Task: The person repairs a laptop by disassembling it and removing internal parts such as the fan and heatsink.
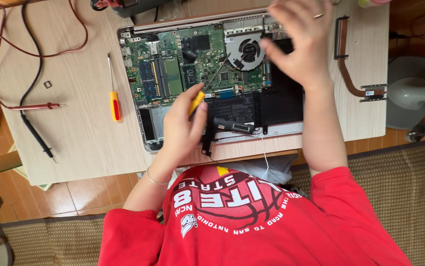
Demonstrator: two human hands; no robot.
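- The left hand [183, 125] is closed around the yellow plastic handle of a slim screwdriver [207, 87], pinching it between thumb and fingers; the thin metal shaft slants up and to the right, with its tip over the green circuit board near the fan.
- The right hand [299, 42] rests on the upper right part of the opened laptop, fingers loosely spread and curled, with a ring on one finger; whether it grips anything beneath it cannot be told.
- The opened silver laptop base [148, 128] lies on the table with its bottom cover off, showing the green circuit board [173, 59], a round grey cooling fan [246, 50] and a flat black battery pack [279, 106] along the near edge.
- A loose black hinge-like bar [233, 126] lies on the near edge of the laptop, just beside the left hand.
- A second screwdriver with a yellow and red handle [115, 104] lies on the pale wooden table [74, 143], left of the laptop and well apart from both hands.
- A copper-coloured heat pipe with metal brackets [353, 74] lies on the table to the right of the laptop.
- A red test probe [37, 106] and a black test probe [37, 135] with their leads lie at the left side of the table.
- The person wears a red printed shirt [252, 221].
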